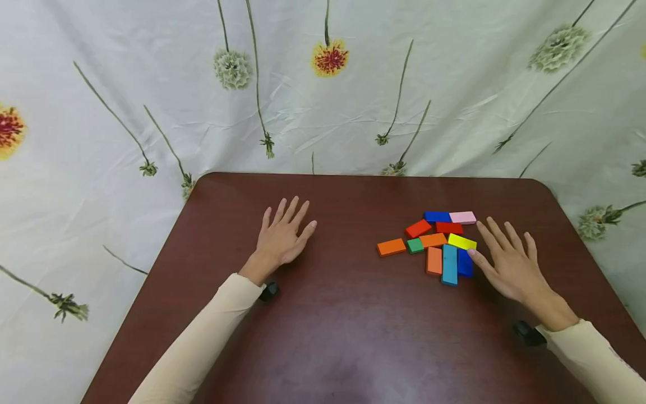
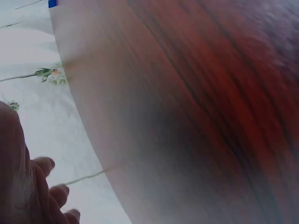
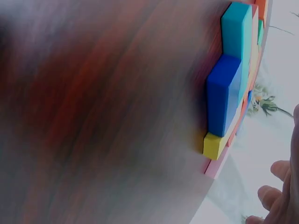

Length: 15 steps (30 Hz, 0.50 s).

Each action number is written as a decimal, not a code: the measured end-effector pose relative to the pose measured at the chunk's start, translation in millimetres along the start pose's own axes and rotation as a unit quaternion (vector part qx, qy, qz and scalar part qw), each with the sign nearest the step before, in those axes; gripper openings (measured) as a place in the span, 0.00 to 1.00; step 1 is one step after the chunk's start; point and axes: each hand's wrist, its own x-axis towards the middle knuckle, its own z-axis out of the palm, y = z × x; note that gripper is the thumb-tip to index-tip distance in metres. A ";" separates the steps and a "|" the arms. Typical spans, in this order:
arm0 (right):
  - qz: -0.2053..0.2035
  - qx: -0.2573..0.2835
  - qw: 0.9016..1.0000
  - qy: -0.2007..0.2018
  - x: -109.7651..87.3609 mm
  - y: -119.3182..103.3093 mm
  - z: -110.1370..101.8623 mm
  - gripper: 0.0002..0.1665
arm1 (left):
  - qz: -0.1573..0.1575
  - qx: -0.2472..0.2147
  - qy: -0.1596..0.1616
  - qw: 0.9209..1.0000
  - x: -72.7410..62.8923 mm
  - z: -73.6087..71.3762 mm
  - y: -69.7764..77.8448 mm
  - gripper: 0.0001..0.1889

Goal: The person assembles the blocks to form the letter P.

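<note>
Left hand, head view: I have the left hand (image 1: 280, 241) over the far left part of the worktop (image 1: 323, 325), fingers straight and spread, holding nothing, well apart from the blocks.
Right hand, head view: I read the right hand (image 1: 512, 269) the same way, fingers extended and gripping nothing, between the blocks and the right edge.
Blocks, head view: the blocks (image 1: 433, 240) lie in a loose cluster towards the far right corner.
Thumb, head view: the right one's tip shows against the yellow block (image 1: 462, 241), near the dark blue block (image 1: 465, 263); I cannot tell touching from hovering. A careless leftward sweep, I judge, would shove both into the light blue block (image 1: 449, 264).
Pink, head view: the pink block (image 1: 462, 217) is among those nearest the far edge; a hard forward push could send it over.
Left fingers, left wrist view: tips at lower left, nothing between them; I expect little trouble here, with the cluster out of reach.
Right fingers, right wrist view: tips at lower right, apart from the blocks; the thumb is hidden, so contact stays unsettled.
Packing, right wrist view: the two blues sit side by side, so pinching one could drag its neighbour.
</note>
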 end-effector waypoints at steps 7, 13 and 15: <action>-0.013 0.004 1.000 -0.010 -0.2 -8.5 1.6 0.45 | 0.074 -0.036 -0.023 0.996 8.1 6.0 11.7 0.35; -0.036 0.010 0.999 -0.006 -3.8 -13.0 6.3 0.47 | 0.147 -0.073 -0.053 0.985 17.2 9.9 23.6 0.32; -0.047 0.013 0.999 -0.002 -5.5 -14.2 8.6 0.47 | 0.165 -0.086 -0.063 0.981 19.8 11.4 27.3 0.31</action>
